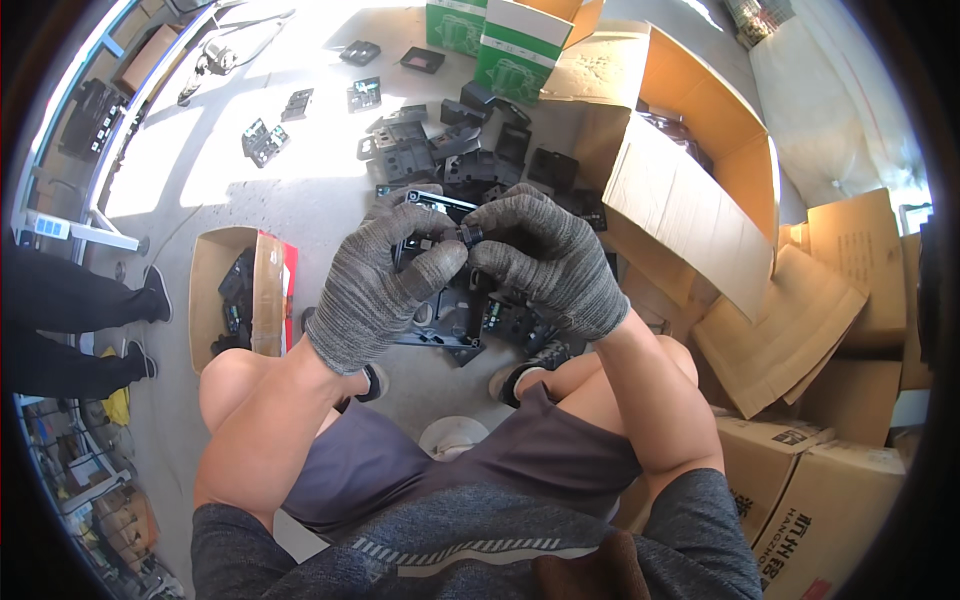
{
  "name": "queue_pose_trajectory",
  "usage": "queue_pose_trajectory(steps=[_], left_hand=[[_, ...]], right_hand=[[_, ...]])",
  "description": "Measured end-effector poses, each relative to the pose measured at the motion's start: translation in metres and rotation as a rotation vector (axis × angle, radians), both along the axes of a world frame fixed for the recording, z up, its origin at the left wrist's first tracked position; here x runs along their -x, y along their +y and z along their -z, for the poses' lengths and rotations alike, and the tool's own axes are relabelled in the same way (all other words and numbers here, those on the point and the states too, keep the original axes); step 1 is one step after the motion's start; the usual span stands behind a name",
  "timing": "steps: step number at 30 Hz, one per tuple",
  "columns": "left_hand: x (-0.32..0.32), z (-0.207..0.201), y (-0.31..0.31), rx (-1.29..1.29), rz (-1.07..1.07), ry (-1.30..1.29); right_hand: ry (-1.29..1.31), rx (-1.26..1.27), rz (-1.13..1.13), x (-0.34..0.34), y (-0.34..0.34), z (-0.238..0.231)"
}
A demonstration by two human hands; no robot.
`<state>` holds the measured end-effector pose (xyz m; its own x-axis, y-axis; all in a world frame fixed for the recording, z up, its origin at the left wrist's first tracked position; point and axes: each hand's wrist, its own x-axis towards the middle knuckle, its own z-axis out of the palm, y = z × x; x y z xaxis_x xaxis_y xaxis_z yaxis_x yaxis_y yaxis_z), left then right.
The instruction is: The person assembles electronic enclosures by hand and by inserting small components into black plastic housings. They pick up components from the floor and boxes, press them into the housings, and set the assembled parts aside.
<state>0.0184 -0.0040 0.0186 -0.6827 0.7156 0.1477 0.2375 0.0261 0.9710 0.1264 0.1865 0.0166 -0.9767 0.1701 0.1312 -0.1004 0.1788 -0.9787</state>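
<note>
Both my hands wear grey knit gloves and meet in the middle of the view. My left hand [378, 275] grips a black plastic frame part [432, 205] from the left. My right hand [548, 262] pinches a small black piece [468, 234] at the frame's middle, thumb and forefinger closed on it. Below the hands lies a pile of similar black plastic parts [470, 320] on the floor between my feet.
More black parts [440, 150] are scattered on the concrete floor ahead. A small open carton [225, 295] with parts sits at left, a large open cardboard box [690, 130] at right, green boxes [510, 50] at the back. Another person's legs [70, 300] stand at far left.
</note>
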Motion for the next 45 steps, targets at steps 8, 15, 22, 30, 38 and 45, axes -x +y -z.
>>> queue_pose_trajectory(steps=[8, 15, 22, 30, 38, 45], left_hand=[[0.005, -0.004, -0.004, -0.051, -0.026, -0.287], [0.011, -0.014, -0.004, -0.068, -0.08, -0.363], [0.009, -0.011, -0.003, 0.001, -0.111, -0.349], [0.003, -0.01, 0.001, -0.012, -0.118, -0.261], [-0.002, -0.003, 0.002, -0.08, -0.081, -0.292], [-0.004, 0.001, 0.001, -0.104, -0.106, -0.219]], right_hand=[[0.162, 0.775, -0.062, -0.001, 0.021, 0.002], [-0.126, 0.509, 0.028, -0.01, 0.003, -0.011], [0.173, 0.022, 0.013, -0.004, -0.002, 0.004], [0.183, -0.166, 0.074, -0.008, -0.009, -0.006], [0.044, 0.021, 0.101, -0.01, -0.011, 0.007], [-0.055, -0.161, 0.092, -0.006, -0.014, 0.004]])
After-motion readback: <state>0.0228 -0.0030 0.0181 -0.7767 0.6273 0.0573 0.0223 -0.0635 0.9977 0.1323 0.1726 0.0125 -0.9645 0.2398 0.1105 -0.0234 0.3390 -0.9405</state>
